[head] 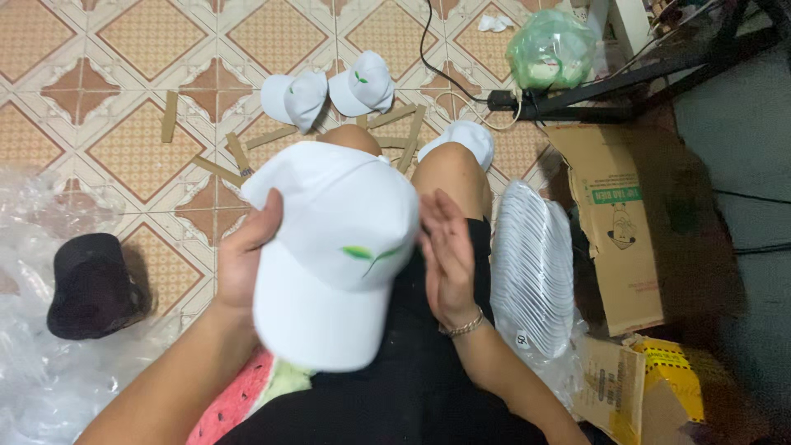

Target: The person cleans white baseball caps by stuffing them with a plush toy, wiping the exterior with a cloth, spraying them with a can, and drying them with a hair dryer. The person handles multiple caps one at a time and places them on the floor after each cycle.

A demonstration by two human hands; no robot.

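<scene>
Both hands grip white cap [329, 255] (green leaf).

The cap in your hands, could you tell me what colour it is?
White cap with a small green leaf mark, head view.

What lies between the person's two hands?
A white cap with a green leaf mark, gripped by the left hand and touched by the right hand; head view.

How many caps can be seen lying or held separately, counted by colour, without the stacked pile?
White caps: 4 – one held between the left hand and right hand, two on the floor, one by the knee.
Black caps: 1
Total: 5
</scene>
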